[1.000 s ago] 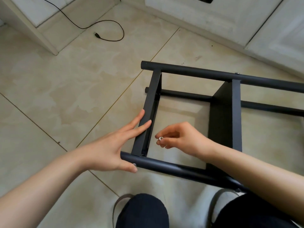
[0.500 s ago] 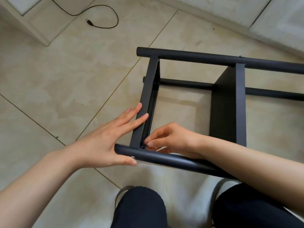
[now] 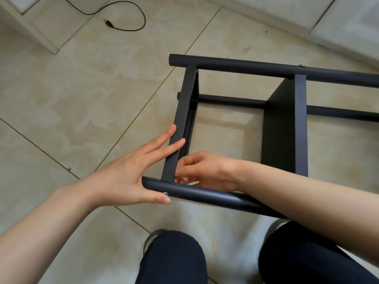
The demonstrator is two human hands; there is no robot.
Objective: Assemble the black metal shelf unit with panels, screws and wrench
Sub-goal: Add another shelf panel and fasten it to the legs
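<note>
Hands close on the near corner joint

Nearest me, the near tube [image 3: 205, 194] runs left to right, a screw head [image 3: 165, 194] under my left thumb. My left hand [image 3: 131, 173] lies flat, fingers straight along the end panel [image 3: 180, 128], which runs away from me. My right hand [image 3: 205, 171], inside the frame, pinches at the joint; what it grips I cannot tell. The far tube [image 3: 266, 68] lies beyond.

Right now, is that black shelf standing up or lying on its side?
On its side. The shelf's long tubes run level along the floor, and its panels stand on edge.
</note>
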